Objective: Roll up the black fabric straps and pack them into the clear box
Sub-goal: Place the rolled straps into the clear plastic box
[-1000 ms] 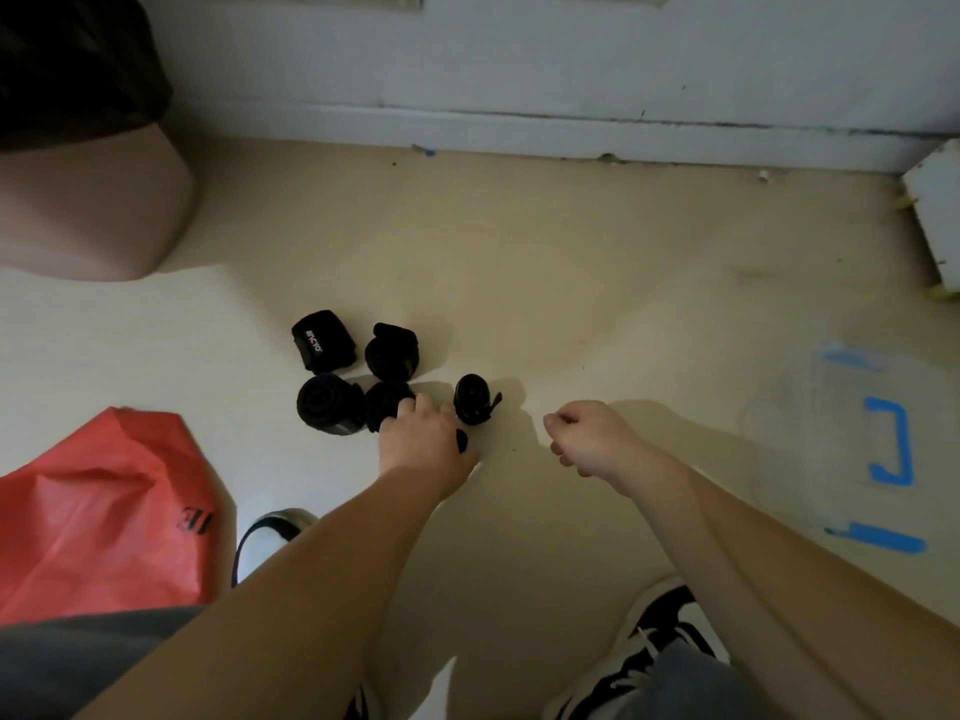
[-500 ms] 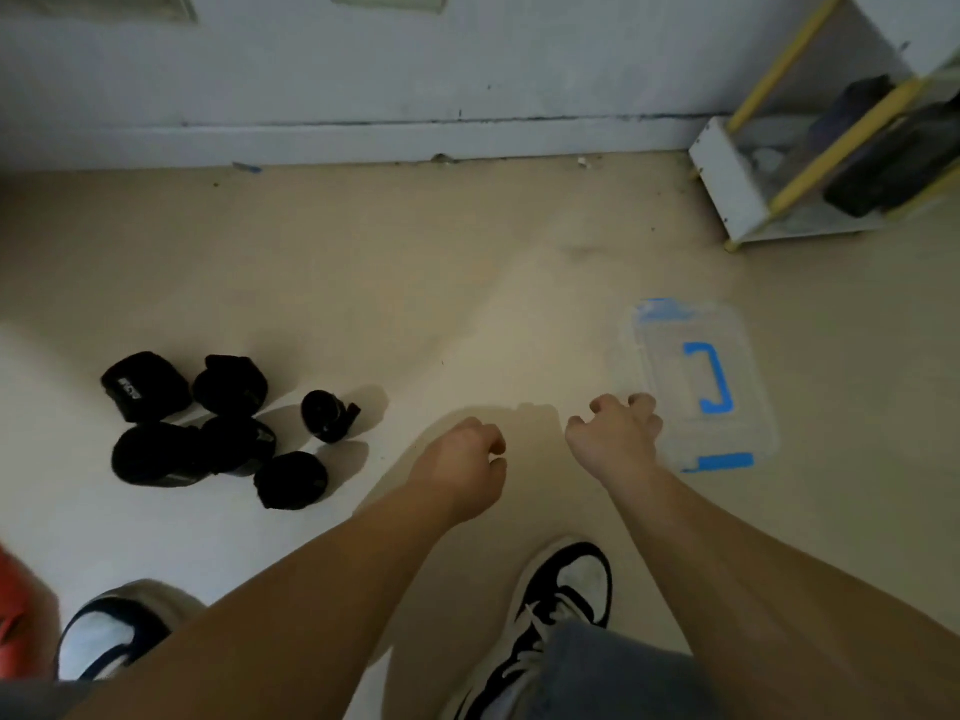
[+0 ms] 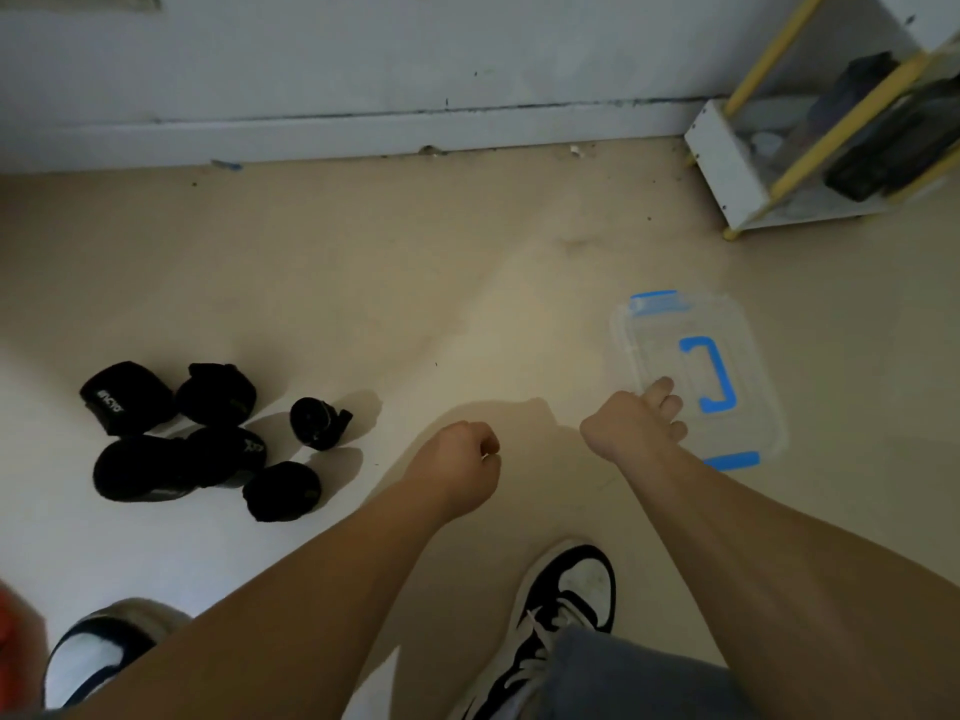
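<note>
Beige floor (image 3: 467, 283) fills nearly the whole view, and at its far edge we see a pale wall (image 3: 363, 54) with a baseboard. At the far right corner of the floor stands a white rack (image 3: 727, 168) with yellow poles. Dark things lie on its shelf, but we cannot tell what they are.

On the left part of the floor lie 6 black straps (image 3: 215, 393), all rolled up. 5 of them lie close together, mostly touching. 1 smaller roll (image 3: 318, 423) lies just beside this group, on its right side.

The box (image 3: 748, 356) stands on the right part of the floor, well apart from the straps. Its lid is on, with a blue handle (image 3: 709, 376) on top, 1 blue latch at the far end and 1 at the near end.

Our left hand (image 3: 457, 470) hangs over the floor between the straps and the box. Its fingers are curled into a fist, and nothing shows in it.

Our right hand (image 3: 631, 420) is at the near left corner of the box. Its fingers (image 3: 665, 394) are loosely stretched over the edge of the lid and hold nothing. We cannot tell whether they press on it.

Near the near edge of the floor we see 2 black-and-white shoes, the right shoe (image 3: 566, 589) and the left shoe (image 3: 98, 646), and something orange (image 3: 8, 615) at the left edge, too blurred to tell.
</note>
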A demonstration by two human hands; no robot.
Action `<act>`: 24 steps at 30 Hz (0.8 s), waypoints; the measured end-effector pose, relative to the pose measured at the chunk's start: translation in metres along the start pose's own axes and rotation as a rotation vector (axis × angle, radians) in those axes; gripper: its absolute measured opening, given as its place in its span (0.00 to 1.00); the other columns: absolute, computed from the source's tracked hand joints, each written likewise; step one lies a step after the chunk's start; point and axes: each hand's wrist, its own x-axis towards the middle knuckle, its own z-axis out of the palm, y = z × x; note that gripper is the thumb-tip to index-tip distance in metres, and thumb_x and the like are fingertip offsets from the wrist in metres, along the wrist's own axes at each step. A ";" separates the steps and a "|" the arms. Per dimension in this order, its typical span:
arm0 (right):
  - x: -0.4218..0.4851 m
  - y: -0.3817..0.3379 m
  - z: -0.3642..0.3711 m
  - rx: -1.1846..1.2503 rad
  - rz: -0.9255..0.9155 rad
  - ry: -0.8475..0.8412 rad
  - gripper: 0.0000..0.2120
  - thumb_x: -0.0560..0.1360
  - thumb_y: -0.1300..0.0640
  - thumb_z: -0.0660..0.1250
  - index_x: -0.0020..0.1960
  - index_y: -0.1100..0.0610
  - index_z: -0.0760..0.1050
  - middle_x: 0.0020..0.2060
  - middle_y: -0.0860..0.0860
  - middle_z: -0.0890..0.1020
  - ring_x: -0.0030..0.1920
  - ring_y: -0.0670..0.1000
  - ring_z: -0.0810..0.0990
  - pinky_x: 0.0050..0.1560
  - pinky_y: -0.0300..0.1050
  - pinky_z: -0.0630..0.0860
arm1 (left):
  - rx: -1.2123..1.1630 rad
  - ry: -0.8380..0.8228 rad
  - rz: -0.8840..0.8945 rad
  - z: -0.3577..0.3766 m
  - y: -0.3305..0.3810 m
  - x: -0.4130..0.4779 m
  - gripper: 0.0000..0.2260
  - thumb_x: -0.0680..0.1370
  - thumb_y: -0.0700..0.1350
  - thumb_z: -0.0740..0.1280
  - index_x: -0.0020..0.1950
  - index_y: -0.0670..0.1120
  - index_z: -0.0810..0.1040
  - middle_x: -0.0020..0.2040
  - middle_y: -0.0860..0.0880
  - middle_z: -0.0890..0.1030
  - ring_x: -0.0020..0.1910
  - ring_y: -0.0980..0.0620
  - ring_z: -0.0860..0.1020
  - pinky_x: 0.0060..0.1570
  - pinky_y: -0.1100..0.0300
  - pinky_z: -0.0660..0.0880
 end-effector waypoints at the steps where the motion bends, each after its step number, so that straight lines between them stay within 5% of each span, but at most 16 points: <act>1: -0.002 -0.002 -0.001 -0.015 -0.006 -0.011 0.26 0.79 0.53 0.66 0.75 0.60 0.70 0.83 0.62 0.44 0.80 0.62 0.55 0.77 0.55 0.59 | -0.004 0.003 -0.010 -0.004 -0.004 -0.003 0.13 0.85 0.46 0.64 0.67 0.46 0.80 0.65 0.47 0.81 0.62 0.46 0.79 0.62 0.54 0.77; 6: -0.032 -0.020 -0.001 -0.090 -0.122 0.006 0.25 0.78 0.53 0.64 0.74 0.59 0.69 0.80 0.63 0.55 0.78 0.63 0.58 0.73 0.56 0.61 | -0.026 0.023 -0.042 -0.021 -0.017 -0.019 0.13 0.85 0.46 0.63 0.68 0.46 0.80 0.66 0.47 0.81 0.63 0.46 0.79 0.61 0.56 0.76; 11: -0.093 -0.077 0.009 -0.102 -0.339 -0.049 0.33 0.80 0.49 0.63 0.82 0.56 0.60 0.79 0.64 0.54 0.78 0.64 0.57 0.73 0.58 0.62 | -0.025 0.013 -0.076 -0.036 -0.029 -0.039 0.14 0.84 0.50 0.66 0.67 0.46 0.79 0.64 0.47 0.81 0.61 0.46 0.79 0.62 0.53 0.77; 14: -0.136 -0.114 0.013 -0.058 -0.526 -0.062 0.27 0.79 0.48 0.62 0.77 0.53 0.66 0.76 0.61 0.59 0.75 0.64 0.58 0.72 0.58 0.62 | -0.130 -0.019 -0.073 -0.045 -0.040 -0.052 0.18 0.82 0.52 0.70 0.69 0.44 0.77 0.65 0.46 0.80 0.65 0.44 0.78 0.64 0.54 0.75; 17: -0.162 -0.137 0.019 0.098 -0.724 -0.181 0.20 0.81 0.50 0.61 0.71 0.49 0.76 0.71 0.58 0.69 0.72 0.61 0.66 0.71 0.56 0.66 | -0.161 0.016 -0.223 -0.052 -0.065 -0.063 0.19 0.86 0.46 0.62 0.76 0.40 0.72 0.72 0.41 0.76 0.73 0.43 0.74 0.68 0.55 0.70; 20: -0.166 -0.146 0.026 0.364 -0.776 -0.264 0.13 0.83 0.52 0.64 0.54 0.58 0.84 0.54 0.58 0.84 0.57 0.57 0.81 0.58 0.56 0.77 | -0.227 0.187 -0.356 -0.055 -0.099 -0.069 0.11 0.83 0.48 0.65 0.49 0.42 0.80 0.48 0.42 0.83 0.50 0.41 0.82 0.49 0.51 0.79; 22: -0.154 -0.145 0.026 0.335 -0.748 -0.069 0.14 0.83 0.52 0.65 0.62 0.57 0.83 0.61 0.58 0.82 0.63 0.59 0.79 0.64 0.52 0.76 | -0.239 0.245 -0.410 -0.056 -0.112 -0.072 0.13 0.82 0.49 0.66 0.39 0.46 0.74 0.37 0.48 0.76 0.39 0.47 0.77 0.38 0.56 0.72; 24: -0.136 -0.136 0.023 0.200 -0.636 0.128 0.24 0.82 0.50 0.65 0.77 0.55 0.71 0.75 0.58 0.71 0.75 0.62 0.69 0.73 0.54 0.68 | -0.279 0.243 -0.442 -0.060 -0.118 -0.073 0.11 0.81 0.48 0.66 0.40 0.47 0.74 0.37 0.49 0.76 0.38 0.49 0.75 0.36 0.58 0.71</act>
